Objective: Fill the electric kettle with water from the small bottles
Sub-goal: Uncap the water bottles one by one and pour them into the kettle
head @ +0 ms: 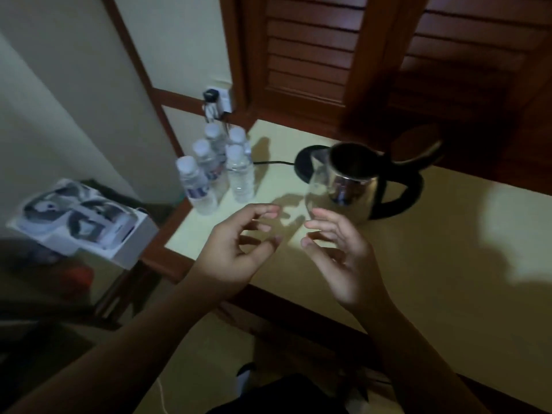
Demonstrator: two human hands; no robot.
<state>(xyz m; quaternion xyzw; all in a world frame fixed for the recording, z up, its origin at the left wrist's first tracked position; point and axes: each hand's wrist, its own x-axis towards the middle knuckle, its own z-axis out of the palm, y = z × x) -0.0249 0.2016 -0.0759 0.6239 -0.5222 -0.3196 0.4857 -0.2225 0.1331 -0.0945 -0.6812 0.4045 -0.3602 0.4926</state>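
A steel electric kettle (348, 186) with a black handle stands on the table, its lid flipped open toward the right. Its black base (304, 164) lies just behind it with a cord running left. Several small capped water bottles (219, 168) stand in a cluster at the table's left corner. My left hand (239, 249) hovers over the table's near edge, fingers curled and apart, holding nothing. Facing it, my right hand (337, 258) is also empty with spread fingers, just in front of the kettle.
The cream-topped table (433, 264) has a wooden rim. A white printed box (80, 219) sits on a lower surface to the left. A wall socket with a plug (216, 100) is behind the bottles. Dark louvred wooden doors (388, 55) stand at the back.
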